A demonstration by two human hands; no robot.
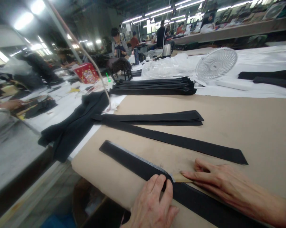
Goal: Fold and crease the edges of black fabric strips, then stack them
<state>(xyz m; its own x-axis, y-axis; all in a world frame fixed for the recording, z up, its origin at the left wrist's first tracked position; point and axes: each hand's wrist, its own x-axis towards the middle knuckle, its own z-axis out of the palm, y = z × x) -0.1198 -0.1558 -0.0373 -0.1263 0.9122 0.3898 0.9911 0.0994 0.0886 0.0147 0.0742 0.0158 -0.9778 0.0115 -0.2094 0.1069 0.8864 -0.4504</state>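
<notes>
A long black fabric strip lies slantwise across the brown paper, with a greyish line along the upper edge of its left part. My left hand presses on the strip near its middle, its fingers curled and bunched on the cloth. Just right of it, my right hand holds a thin tan flat tool, whose tip touches the strip's upper edge. Another black strip lies beyond, with a few stacked strips behind it.
A thick pile of black strips lies at the paper's far edge. Behind it are clear plastic and a white fan. Black cloth hangs over the table's left edge. Several people work farther back; a hose hangs at left.
</notes>
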